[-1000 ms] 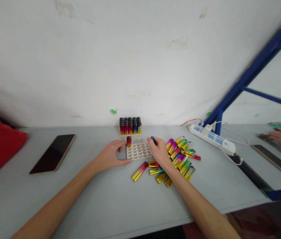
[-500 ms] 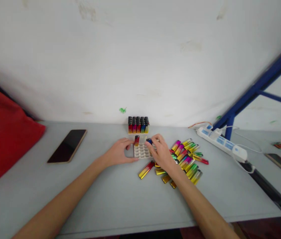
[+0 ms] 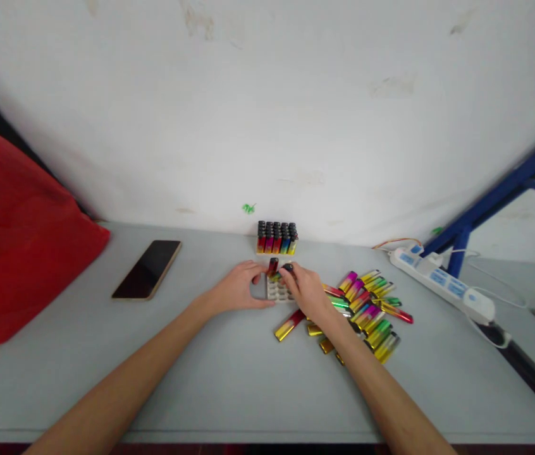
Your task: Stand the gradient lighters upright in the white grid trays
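A small white tray (image 3: 277,292) with rows of holes lies in front of me on the grey table. My left hand (image 3: 239,288) grips its left side, thumb at the near corner and fingers at the far end. One red lighter (image 3: 273,266) stands upright in the tray's far left part, beside those fingers. My right hand (image 3: 309,292) pinches a dark-topped lighter (image 3: 288,268) over the far rows, just right of the red one. Its lower end is mostly hidden by the fingers. Several metallic coloured lighters (image 3: 367,309) lie in a loose pile right of the tray, partly under my right forearm.
Behind the tray, near the wall, a full block of upright lighters (image 3: 277,239) stands in a similar holder. A phone (image 3: 147,270) lies to the left, near a red cloth (image 3: 25,246). At right are a white power strip (image 3: 442,284) with cables and a blue metal frame (image 3: 495,196).
My right hand has brought its lighter leftward, closer to the standing red lighter. The left hand keeps its hold on the tray. The whole view has shifted slightly.
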Action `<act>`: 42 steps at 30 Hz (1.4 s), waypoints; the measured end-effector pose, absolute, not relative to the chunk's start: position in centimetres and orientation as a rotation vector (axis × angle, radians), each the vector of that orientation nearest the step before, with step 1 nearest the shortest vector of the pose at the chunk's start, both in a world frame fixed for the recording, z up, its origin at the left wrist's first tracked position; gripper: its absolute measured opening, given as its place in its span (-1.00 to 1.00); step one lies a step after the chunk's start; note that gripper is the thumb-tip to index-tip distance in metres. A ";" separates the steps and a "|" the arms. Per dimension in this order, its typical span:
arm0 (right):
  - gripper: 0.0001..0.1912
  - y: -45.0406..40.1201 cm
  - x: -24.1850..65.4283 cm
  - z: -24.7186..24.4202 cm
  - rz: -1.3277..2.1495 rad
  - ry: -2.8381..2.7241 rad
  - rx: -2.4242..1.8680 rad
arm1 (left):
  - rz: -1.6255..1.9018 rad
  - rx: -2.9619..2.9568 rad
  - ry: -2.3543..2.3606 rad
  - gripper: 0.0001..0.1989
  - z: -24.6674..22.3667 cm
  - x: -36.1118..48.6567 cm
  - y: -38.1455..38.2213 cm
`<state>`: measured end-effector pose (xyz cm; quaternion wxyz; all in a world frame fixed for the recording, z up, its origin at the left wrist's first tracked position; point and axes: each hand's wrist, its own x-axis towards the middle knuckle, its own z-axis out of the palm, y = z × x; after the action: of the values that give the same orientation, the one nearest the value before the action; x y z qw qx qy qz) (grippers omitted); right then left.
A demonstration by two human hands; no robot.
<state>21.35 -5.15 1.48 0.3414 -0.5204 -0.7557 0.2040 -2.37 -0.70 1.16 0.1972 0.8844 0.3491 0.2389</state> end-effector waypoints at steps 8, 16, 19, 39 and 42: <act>-0.62 -4.7 20.5 1.9 0.197 -2.176 -1.469 | 0.636 2.486 1.002 -0.37 1.3 -2.3 -0.4; -0.57 -5.2 20.0 3.9 0.099 -2.327 -1.524 | 0.585 2.537 1.001 -0.47 1.9 -2.5 -0.2; -0.63 -5.5 19.1 3.5 0.076 -2.331 -1.597 | 0.597 2.550 1.018 -0.49 1.8 -2.5 -0.1; -0.82 -9.8 24.5 4.8 0.646 -2.520 -1.138 | 0.622 2.464 1.026 -0.45 1.6 -2.4 -0.7; -0.82 -9.7 24.7 5.0 0.791 -2.322 -1.158 | 0.620 2.470 1.027 -0.47 1.6 -2.4 -0.7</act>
<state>24.66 -9.68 5.03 0.2127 -0.4171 -0.8364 0.2850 -2.41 -0.67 1.58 0.1966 0.8820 0.3666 0.2214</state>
